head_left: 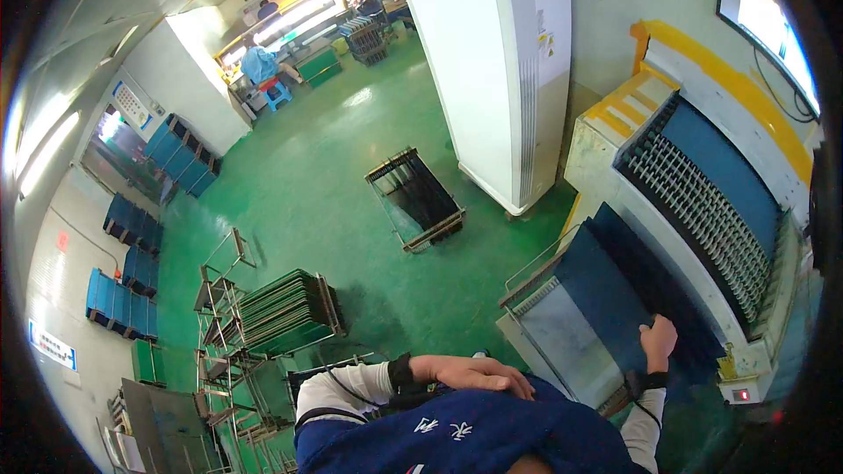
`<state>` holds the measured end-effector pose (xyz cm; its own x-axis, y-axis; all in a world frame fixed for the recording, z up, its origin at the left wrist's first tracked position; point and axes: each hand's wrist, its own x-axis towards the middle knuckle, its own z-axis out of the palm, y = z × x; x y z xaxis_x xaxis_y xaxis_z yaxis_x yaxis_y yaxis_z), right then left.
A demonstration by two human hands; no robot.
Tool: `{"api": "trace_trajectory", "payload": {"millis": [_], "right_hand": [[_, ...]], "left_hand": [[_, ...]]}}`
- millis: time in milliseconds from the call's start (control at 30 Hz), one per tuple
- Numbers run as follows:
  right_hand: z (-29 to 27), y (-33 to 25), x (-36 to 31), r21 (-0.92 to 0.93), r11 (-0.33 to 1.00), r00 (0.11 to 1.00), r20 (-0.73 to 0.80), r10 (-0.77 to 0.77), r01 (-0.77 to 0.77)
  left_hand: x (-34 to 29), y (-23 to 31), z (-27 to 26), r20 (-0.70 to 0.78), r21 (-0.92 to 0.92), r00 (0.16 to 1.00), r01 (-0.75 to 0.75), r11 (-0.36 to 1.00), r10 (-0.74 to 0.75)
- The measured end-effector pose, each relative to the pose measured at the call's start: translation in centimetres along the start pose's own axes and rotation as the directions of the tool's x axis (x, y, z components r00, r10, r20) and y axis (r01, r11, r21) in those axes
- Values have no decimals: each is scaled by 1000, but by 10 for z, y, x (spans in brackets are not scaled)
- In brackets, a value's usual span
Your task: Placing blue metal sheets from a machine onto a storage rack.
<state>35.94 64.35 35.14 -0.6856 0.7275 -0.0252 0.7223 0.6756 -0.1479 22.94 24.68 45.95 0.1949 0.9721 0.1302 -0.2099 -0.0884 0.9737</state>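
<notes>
- Blue panel (606,303): it lies flat on the tray (562,342) at the near end of the machine (702,211), at the right of the scene, its far end running in under the roller bed (702,202).
- The right hand (659,338) rests on the panel's near right corner, fingers curled over the edge in a light grasp; the panel lies mostly to the left of and beyond that hand.
- The left hand (479,375) lies flat and relaxed against the person's blue jacket (465,430), holding nothing, well apart from the panel to its left.
- Progress, as a judgement: one panel is on the tray with the hand on it, so feeding looks part-way; it is not yet fully in the rollers.
- What looks left: a rack (281,312) of green panels stands on the green floor (351,167) to the near left, seemingly full.
- An empty-looking dark rack (417,197) lies on the floor farther off, beside the white cabinet (492,70).
- Blue crates (180,154) line the far left wall; people work at benches in the far distance.
</notes>
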Motion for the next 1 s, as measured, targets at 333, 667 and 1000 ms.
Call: {"api": "trace_trajectory", "payload": {"millis": [333,667,1000], "right_hand": [[0,2,1,21,999,999,-27,-24,24],[-14,-6,1,18,1000,999,45,23,-23],[-11,-7,-2,18,999,999,28,27,-27]], "left_hand": [[-19,4,-3,-105,-16,994,26,1000,-27],[11,3,1,23,-114,1000,-9,993,12],[9,2,-5,4,-68,999,-36,997,36]]}}
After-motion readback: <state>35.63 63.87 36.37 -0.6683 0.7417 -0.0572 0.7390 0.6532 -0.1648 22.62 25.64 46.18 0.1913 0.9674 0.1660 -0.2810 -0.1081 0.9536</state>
